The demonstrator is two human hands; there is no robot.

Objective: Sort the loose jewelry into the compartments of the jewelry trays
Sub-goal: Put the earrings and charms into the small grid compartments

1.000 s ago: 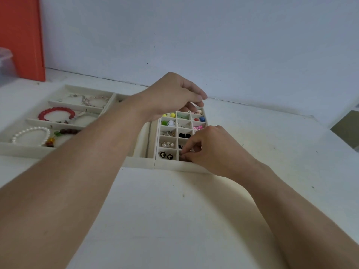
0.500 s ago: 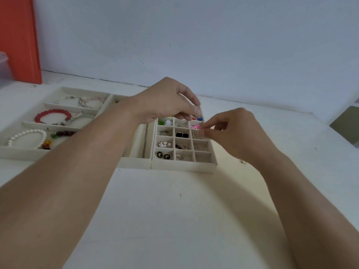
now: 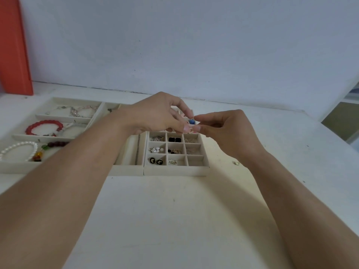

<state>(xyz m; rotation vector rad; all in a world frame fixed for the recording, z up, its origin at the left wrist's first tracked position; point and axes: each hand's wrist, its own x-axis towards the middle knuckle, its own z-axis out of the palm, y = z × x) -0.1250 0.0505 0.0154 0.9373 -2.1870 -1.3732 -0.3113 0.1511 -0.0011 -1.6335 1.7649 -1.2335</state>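
where hands (image 3: 191,125) meet over grid tray (image 3: 175,169), no legible txt

Bare forearms and hands, no sleeves showing

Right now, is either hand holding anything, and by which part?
Both hands meet above the earring tray. The left hand and right hand pinch something tiny between their fingertips; what it is, and which part, cannot be told.
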